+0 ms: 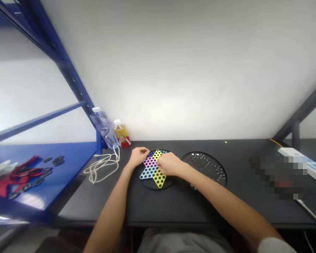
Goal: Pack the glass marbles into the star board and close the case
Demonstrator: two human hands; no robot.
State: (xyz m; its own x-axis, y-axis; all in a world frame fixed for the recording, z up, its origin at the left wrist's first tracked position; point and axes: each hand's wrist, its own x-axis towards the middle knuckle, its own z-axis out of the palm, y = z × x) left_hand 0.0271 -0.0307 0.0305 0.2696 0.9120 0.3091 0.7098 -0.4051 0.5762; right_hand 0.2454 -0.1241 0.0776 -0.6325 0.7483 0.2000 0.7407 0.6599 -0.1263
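Fingertips (pixel 144 151) curled, resting on a star-shaped Chinese checkers board (pixel 150 172): left hand (pixel 138 157) at its upper-left edge, right hand (pixel 169 164) over its centre. Cannot tell whether either holds anything. Board lies on black desk (pixel 197 211), just beside round perforated black board (pixel 206 168).

The black counter (pixel 158 207) carries a round game board (pixel 159 177) with a coloured star, a dark round board (pixel 205 168) just beside it, a clear bottle (pixel 104 128), a yellow drink bottle (pixel 121 133), a looped white cable (pixel 102 168) and a white power strip (pixel 289 152).
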